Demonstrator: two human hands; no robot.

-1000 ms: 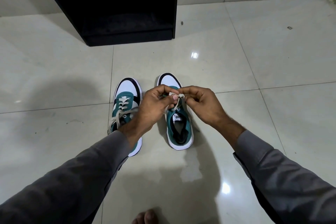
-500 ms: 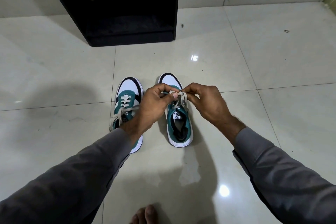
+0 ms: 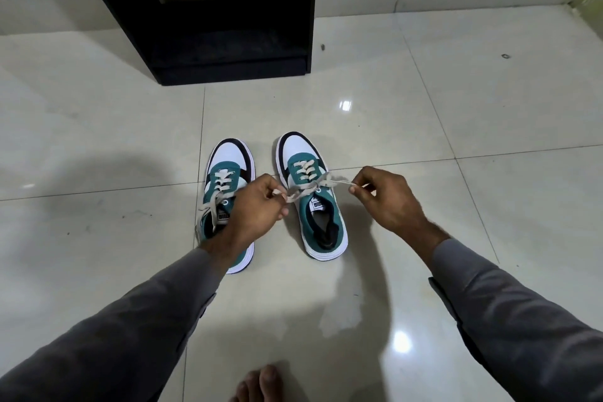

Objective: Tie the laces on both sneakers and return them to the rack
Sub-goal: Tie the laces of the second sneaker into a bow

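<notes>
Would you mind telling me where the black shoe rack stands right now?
In the head view the black shoe rack stands at the top, left of centre, against the wall, on the tiled floor beyond the toes of the two sneakers.

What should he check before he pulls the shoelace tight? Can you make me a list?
1. Left hand pinches one end of the lace: ok.
2. Right hand pinches the other end: ok.
3. Lace ends cross over the tongue of the right-side sneaker: ok.
4. Whether a finished bow is there: cannot tell, only a crossing shows.
5. Left-side sneaker tied: not ok, its lace hangs loose over the side.
6. Rack has room on its bottom shelf: ok, it looks bare, though dark.
</notes>
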